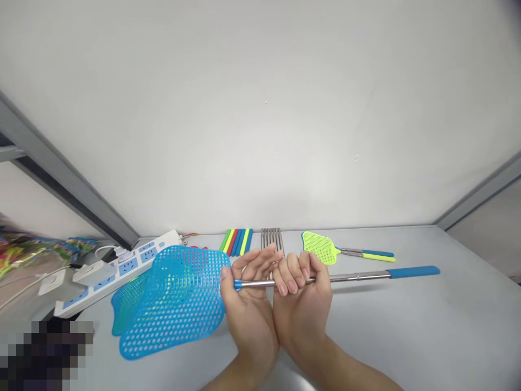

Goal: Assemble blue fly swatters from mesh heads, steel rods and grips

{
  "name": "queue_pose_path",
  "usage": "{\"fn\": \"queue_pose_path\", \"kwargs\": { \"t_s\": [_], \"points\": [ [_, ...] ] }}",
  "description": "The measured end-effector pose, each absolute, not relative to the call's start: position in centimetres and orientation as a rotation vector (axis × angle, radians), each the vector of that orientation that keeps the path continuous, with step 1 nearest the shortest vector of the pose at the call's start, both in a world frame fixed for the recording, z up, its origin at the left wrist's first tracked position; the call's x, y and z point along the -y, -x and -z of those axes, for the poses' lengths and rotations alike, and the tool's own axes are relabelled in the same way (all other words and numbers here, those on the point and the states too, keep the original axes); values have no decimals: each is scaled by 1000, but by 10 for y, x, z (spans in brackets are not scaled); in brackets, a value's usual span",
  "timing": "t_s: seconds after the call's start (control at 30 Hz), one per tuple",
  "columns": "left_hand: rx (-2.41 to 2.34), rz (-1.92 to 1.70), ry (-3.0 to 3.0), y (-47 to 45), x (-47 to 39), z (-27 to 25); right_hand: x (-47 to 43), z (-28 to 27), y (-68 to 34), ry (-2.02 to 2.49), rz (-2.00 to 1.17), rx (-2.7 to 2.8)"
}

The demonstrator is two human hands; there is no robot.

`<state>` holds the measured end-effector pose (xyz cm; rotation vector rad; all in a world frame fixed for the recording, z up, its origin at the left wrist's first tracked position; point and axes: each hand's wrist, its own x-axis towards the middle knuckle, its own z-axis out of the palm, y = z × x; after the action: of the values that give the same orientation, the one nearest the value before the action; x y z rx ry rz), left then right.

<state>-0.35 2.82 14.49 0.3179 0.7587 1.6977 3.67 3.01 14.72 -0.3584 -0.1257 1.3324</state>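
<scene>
A blue telescopic fly swatter (191, 304) is held level above the grey table, its perforated head to the left and its blue handle grip (415, 272) to the right. My left hand (252, 320), palm up, holds it at the neck, with the thumb by the head's edge and the fingers loosely curled. My right hand (303, 309) wraps its fingers round the metal rod beside the left. The rod is extended, and the wrists nearly touch. Behind my hands lie several metal rods (272, 237), partly hidden by my fingers.
Several coloured handle grips (236, 242) lie in a row by the wall. A yellow-green fly swatter (321, 248) lies at back right with a blue one under it. At left are a power strip (166, 240) with plugs, another swatter head (122, 307) and colourful packaging (24, 250).
</scene>
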Motion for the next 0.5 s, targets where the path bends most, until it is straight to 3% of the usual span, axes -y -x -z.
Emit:
{"fn": "queue_pose_path", "kwargs": {
  "t_s": [0.5],
  "points": [
    [-515,-1581,-93,16,-28,-161,-29,-143,-29,298,-1482,35]
  ]
}}
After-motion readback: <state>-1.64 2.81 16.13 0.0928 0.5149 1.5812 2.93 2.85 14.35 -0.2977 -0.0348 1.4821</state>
